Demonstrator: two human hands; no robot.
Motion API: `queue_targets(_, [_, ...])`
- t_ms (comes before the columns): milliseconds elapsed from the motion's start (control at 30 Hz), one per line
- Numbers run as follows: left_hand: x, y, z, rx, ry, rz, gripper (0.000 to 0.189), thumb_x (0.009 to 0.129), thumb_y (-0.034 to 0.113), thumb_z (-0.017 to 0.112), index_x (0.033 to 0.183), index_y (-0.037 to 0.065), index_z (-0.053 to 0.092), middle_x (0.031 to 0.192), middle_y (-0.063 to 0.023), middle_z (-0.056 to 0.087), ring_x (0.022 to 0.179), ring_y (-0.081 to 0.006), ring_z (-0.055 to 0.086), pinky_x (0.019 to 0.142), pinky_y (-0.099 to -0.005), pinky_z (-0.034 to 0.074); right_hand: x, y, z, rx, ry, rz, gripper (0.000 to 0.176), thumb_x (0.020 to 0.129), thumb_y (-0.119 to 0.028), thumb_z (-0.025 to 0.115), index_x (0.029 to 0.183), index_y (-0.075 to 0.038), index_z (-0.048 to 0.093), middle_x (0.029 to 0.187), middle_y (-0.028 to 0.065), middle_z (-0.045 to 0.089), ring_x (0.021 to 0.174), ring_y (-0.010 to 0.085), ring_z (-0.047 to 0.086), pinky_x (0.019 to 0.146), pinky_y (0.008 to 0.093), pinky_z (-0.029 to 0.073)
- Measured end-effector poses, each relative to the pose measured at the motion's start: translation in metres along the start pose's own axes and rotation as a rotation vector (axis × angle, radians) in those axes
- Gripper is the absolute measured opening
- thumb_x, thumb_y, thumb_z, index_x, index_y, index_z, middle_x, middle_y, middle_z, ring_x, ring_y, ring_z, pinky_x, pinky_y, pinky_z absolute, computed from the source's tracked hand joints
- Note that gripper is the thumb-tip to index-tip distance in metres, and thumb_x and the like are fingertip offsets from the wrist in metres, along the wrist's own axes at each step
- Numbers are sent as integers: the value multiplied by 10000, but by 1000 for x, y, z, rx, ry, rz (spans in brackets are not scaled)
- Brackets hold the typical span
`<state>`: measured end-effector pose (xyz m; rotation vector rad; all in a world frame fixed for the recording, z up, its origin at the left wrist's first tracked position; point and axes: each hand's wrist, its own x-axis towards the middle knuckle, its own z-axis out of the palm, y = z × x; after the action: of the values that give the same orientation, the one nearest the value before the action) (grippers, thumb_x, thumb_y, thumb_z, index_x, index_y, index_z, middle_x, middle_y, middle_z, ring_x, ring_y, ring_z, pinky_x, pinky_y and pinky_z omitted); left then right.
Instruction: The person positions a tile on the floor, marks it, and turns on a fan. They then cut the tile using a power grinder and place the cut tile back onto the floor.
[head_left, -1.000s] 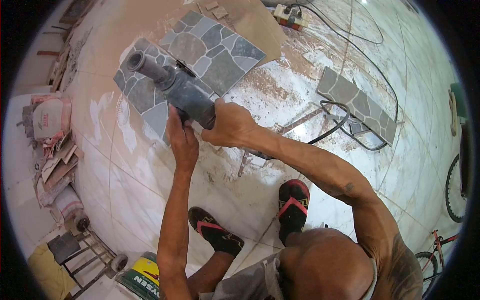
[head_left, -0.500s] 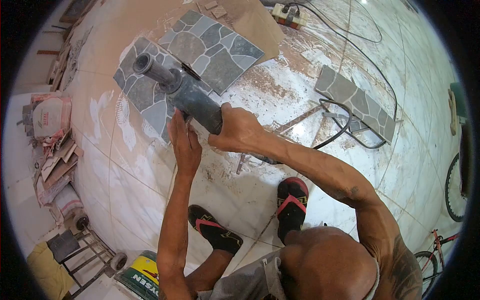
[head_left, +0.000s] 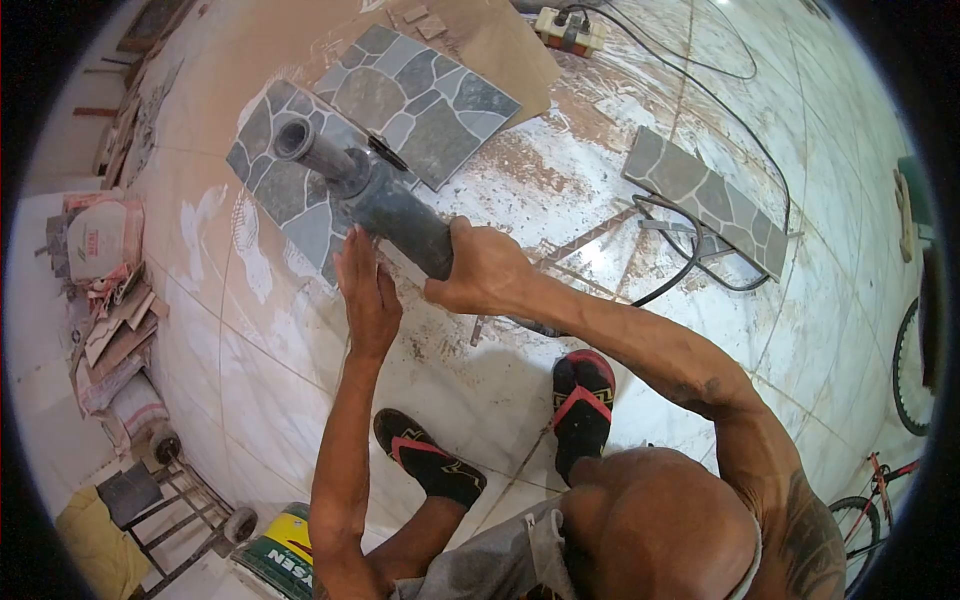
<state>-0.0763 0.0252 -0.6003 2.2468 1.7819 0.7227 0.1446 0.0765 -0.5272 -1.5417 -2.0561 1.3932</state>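
Note:
My right hand (head_left: 487, 268) is wrapped around the rear of a dark angle grinder (head_left: 405, 220). Its side handle (head_left: 318, 152) points up and away to the left. The thin edge of the cutting disc (head_left: 387, 153) shows over the cut line between two parts of a grey stone-patterned tile, the left piece (head_left: 280, 195) and the larger right piece (head_left: 440, 110). My left hand (head_left: 368, 295) has its fingers stretched out under the grinder body, fingertips at the tile's near edge.
A tile strip (head_left: 705, 200) lies to the right beside a looped black cable (head_left: 690, 262) and a metal square. Farther back sits a power outlet box (head_left: 570, 32). White dust covers the floor. A paint bucket (head_left: 275, 555) stands at lower left, and bags and scraps (head_left: 105, 260) line the left side.
The grinder has shifted slightly right and back toward me along the tile, my right hand moving with it. My left hand stays in nearly the same place.

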Motion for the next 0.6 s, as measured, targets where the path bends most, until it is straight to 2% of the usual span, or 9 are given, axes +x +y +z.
queue_targets(200, [-3, 1, -3, -11, -20, 6, 588, 928, 18, 423, 1494, -25, 267, 1529, -192, 331, 1428, -402, 268, 1141, -624, 133, -5, 1, 0, -5, -1, 9, 610, 707, -350, 705, 1024, 139, 527, 828, 305, 636, 802, 435, 656, 743, 477, 524])
queue_targets(600, [-7, 1, -8, 38, -52, 70, 582, 931, 23, 444, 1489, -14, 281, 1509, -198, 353, 1410, -423, 284, 1122, -638, 161, -19, 1, 1, -16, -4, 61, 614, 722, -380, 703, 1016, 133, 539, 854, 297, 640, 828, 428, 655, 777, 467, 519])
